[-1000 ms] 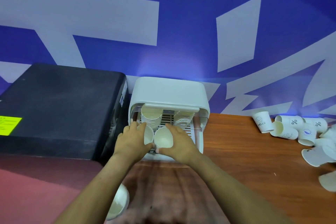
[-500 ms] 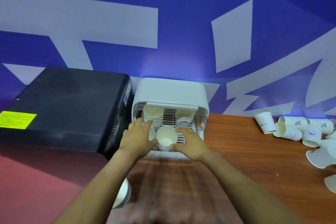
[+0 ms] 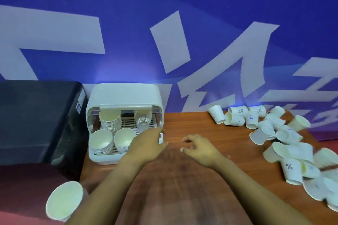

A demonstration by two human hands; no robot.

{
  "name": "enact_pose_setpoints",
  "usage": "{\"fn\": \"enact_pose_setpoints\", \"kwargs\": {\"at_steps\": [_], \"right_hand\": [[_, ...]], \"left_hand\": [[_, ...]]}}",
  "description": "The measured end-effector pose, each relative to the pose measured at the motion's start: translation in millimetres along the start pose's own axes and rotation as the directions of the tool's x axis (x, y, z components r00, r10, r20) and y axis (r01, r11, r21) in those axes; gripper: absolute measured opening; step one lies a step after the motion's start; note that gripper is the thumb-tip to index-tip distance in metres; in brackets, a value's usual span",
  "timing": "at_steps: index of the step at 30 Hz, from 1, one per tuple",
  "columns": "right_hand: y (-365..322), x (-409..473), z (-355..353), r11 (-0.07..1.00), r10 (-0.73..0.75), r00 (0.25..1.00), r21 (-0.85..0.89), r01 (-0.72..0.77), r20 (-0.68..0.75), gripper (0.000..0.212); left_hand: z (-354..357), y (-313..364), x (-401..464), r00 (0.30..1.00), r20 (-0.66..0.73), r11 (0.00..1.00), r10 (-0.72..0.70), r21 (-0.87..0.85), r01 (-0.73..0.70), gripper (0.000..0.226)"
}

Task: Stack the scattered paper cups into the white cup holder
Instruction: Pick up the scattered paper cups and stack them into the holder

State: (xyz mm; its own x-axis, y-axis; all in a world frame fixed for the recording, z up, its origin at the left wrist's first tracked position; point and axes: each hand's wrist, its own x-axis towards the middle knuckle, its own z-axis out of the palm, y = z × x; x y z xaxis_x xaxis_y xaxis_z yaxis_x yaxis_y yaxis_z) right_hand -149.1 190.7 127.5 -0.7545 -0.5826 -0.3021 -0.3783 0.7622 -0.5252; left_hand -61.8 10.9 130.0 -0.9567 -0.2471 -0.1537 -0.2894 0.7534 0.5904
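The white cup holder [image 3: 126,95] stands at the table's back left, its front open. Inside it are several stacks of paper cups: two in front [image 3: 101,140] [image 3: 124,139] and two behind [image 3: 109,120] [image 3: 143,118]. My left hand [image 3: 148,142] hovers by the holder's right front corner, fingers relaxed and holding nothing. My right hand [image 3: 198,147] floats over the bare wood just right of it, fingers loosely curled and empty. Scattered paper cups [image 3: 270,133] lie in a heap at the right of the table.
A black box [image 3: 36,115] sits against the holder's left side. One paper cup [image 3: 64,201] lies at the table's near left corner under my left forearm. Behind the wooden table [image 3: 192,126] is a blue and white wall.
Both hands have let go of the front cup stacks and pulled back to the right, out of the holder. The view has swung right, showing more of the scattered cups.
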Motion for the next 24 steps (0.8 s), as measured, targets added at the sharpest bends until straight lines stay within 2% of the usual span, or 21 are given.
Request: {"fn": "enact_pose_setpoints", "kwargs": {"at_steps": [5, 11, 17, 24], "right_hand": [[50, -12, -27, 0.999, 0.042, 0.999, 0.016, -0.042, -0.028, 0.038], [111, 3, -60, 0.998, 0.004, 1.0, 0.069, -0.005, 0.015, 0.039], [195, 16, -106, 0.996, -0.032, 0.997, 0.086, 0.026, 0.071, 0.036], [284, 60, -170, 0.999, -0.011, 0.997, -0.032, 0.013, 0.071, 0.038]], "left_hand": [[27, 35, 15, 0.997, 0.075, 0.999, 0.021, -0.028, -0.019, 0.039], [57, 80, 47, 0.998, 0.032, 0.999, -0.05, -0.006, 0.05, 0.041], [115, 146, 87, 0.99, 0.049, 0.991, -0.132, -0.005, 0.133, 0.043], [164, 192, 149, 0.975, 0.095, 0.978, -0.199, -0.051, 0.205, 0.048]]}}
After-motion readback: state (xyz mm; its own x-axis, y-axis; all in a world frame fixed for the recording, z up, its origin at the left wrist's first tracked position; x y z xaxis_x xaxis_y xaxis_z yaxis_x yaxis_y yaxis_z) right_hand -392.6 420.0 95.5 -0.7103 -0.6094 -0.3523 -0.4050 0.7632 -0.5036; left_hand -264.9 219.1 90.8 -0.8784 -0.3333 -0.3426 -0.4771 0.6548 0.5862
